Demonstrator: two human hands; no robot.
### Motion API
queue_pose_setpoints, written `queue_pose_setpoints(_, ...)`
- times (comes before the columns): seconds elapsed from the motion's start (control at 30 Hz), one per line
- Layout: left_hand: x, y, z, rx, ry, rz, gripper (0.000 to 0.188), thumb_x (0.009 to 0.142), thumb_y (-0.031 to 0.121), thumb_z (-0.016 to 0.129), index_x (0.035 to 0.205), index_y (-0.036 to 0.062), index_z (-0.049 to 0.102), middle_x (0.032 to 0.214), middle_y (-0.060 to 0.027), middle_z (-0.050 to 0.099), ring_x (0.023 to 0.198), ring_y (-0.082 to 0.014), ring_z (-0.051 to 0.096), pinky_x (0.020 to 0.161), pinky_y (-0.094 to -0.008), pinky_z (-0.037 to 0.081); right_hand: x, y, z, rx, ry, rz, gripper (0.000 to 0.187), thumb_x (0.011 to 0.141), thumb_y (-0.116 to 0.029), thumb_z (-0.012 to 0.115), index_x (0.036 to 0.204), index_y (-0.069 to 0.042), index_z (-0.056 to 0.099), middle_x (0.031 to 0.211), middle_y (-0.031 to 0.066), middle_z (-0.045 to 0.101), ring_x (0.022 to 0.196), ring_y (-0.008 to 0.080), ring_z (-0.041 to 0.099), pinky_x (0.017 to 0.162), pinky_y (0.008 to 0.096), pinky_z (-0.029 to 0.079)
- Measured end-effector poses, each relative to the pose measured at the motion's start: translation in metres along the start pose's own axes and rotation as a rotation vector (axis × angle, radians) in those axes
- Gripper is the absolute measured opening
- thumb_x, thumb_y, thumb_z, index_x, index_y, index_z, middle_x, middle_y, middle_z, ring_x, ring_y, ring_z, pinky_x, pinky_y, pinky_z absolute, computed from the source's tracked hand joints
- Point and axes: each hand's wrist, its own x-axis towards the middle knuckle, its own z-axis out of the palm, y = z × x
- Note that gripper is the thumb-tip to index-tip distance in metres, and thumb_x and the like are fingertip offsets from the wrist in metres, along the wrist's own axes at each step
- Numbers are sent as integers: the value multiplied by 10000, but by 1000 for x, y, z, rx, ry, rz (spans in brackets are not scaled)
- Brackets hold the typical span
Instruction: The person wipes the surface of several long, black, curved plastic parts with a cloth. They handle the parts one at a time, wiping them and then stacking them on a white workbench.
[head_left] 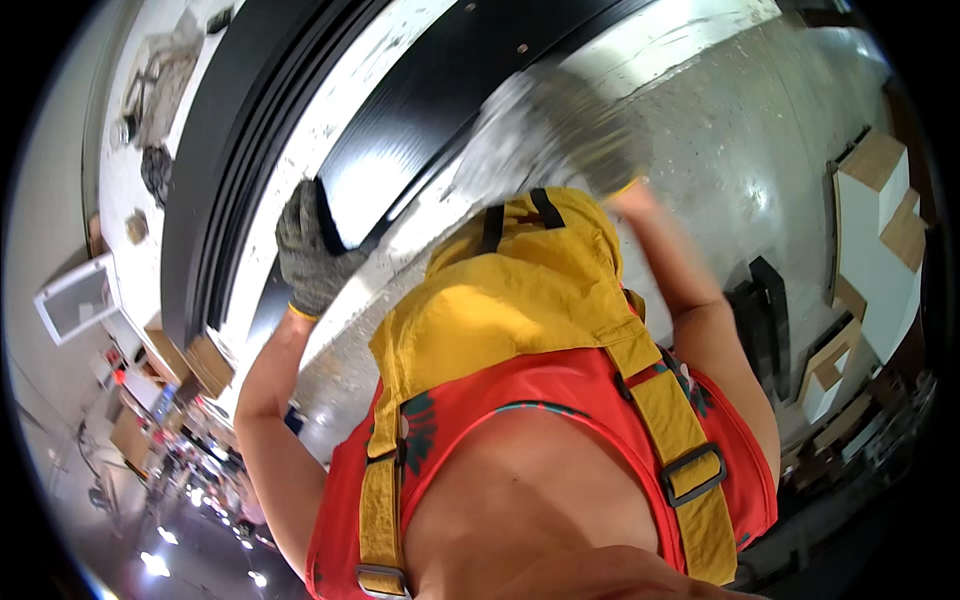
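My left hand [312,255], in a dark grey knit glove with a yellow cuff, lies on a long glossy black board [400,125] near its lower end. Its fingers stretch along the board and its thumb points away to the side, so it is open. My right hand [590,135], in a grey glove too, is smeared by motion over the board's near edge. A pale greyish cloth [500,135], streaked by the same motion, seems to be held under its fingers. Two small round marks show on the board's far part.
Several black strips [225,190] lie stacked beyond the board on a paint-marked white bench [335,100]. A crumpled plastic bag [165,85] sits farther left. White and wooden panels [880,245] and black pieces [765,310] stand on the grey floor [740,150] at right.
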Motion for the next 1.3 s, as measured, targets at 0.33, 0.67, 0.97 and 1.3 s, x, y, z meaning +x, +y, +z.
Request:
queue_pose_setpoints(0.33,1,-5,0,-71,-19,-12,1133,603,577,845,1488,69,352,1407,-179,486,1301,-337,459,1074,-473,372,13,-31,17,675,72,192,404,901,-221,604,1273,-73,552,1272,98,571,1162,255,553,999,401,469)
queue_pose_setpoints(0.67,7,-9,1,-125,13,-17,1052,636,600,802,1465,90,404,1425,-165,479,1272,-341,479,1078,-464,367,26,-111,65,1651,-133,424,440,895,-287,682,1273,-84,585,1259,83,614,1222,200,563,1011,346,507)
queue_pose_setpoints(0.97,-39,-35,22,-692,459,-352,683,902,191,676,1476,14,352,1457,-182,457,1355,-302,428,1128,-404,341,132,-167,73,-110,-271,-503,483,902,-444,581,1322,-207,584,1393,47,536,1330,279,448,1099,467,353)
queue_pose_setpoints(1.3,-190,-92,32,93,412,-772,704,909,480,611,1459,85,418,1439,-188,480,1384,-381,377,1164,-506,232,166,65,-59,-587,17,142,292,943,-348,592,1182,-196,663,1234,88,635,1175,290,578,1032,416,438)
